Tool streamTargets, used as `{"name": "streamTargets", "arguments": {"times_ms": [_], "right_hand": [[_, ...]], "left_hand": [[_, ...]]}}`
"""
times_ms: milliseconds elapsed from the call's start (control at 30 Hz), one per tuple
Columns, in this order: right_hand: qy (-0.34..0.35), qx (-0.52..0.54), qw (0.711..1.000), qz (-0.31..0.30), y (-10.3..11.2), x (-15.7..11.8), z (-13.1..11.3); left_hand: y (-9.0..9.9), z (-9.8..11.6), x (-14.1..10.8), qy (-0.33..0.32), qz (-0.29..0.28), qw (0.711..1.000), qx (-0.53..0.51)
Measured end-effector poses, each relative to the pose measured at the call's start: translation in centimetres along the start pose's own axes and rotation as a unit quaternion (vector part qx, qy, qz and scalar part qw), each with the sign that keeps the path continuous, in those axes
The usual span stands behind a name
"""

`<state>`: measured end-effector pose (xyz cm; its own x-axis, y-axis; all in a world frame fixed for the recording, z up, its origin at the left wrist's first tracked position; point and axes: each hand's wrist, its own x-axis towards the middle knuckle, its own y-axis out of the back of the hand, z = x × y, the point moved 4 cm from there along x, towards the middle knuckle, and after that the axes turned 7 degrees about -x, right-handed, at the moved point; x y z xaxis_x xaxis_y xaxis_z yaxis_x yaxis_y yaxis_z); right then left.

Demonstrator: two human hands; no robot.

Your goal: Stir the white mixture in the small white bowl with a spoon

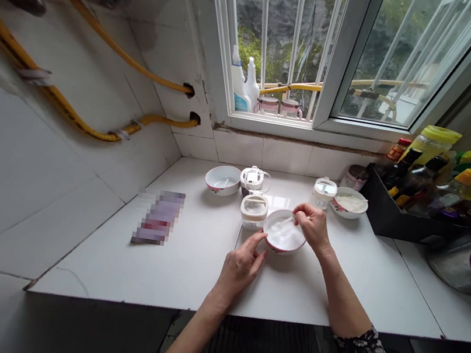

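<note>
A bowl (282, 243) with a red rim and white contents stands on the counter in front of me. My left hand (244, 263) holds its near left edge, the fingertips at the rim. Over the bowl's right side my right hand (311, 224) pinches a white spoon (287, 221), its lower end down in the white contents. Whether these are powder or liquid I cannot tell. Just behind my left hand, close to the bowl, sits a square-lidded clear jar (254, 212). Another lidded jar (253, 178) is behind it, beside a second bowl (223, 181).
At the back right stand a lidded jar (324, 193) and a bowl of white food (349, 204). A black box of bottles (405, 222) and a metal pot (453, 262) occupy the right side. A blurred purple packet (159, 218) lies left, near the tiled wall.
</note>
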<state>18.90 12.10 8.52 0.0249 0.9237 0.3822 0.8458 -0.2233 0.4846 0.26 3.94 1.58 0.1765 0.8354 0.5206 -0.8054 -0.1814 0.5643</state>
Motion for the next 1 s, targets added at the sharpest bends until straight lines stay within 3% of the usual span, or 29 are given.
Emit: {"name": "streamTargets", "arguments": {"times_ms": [267,667,900,1000], "right_hand": [[-0.120,0.104,0.987,0.010,0.0,0.4,1.5],[-0.134,0.069,0.988,0.021,0.0,0.3,1.7],[-0.162,0.199,0.966,0.018,-0.4,0.8,1.8],[-0.134,0.219,0.966,0.022,-1.2,0.6,1.1]], "left_hand": [[0.1,0.2,0.1,-0.009,0.005,1.000,0.002],[0.1,0.5,0.2,-0.012,0.002,1.000,-0.002],[0.2,0.6,0.2,-0.020,0.008,1.000,0.000],[0.1,0.5,0.2,-0.016,0.006,1.000,-0.003]]}}
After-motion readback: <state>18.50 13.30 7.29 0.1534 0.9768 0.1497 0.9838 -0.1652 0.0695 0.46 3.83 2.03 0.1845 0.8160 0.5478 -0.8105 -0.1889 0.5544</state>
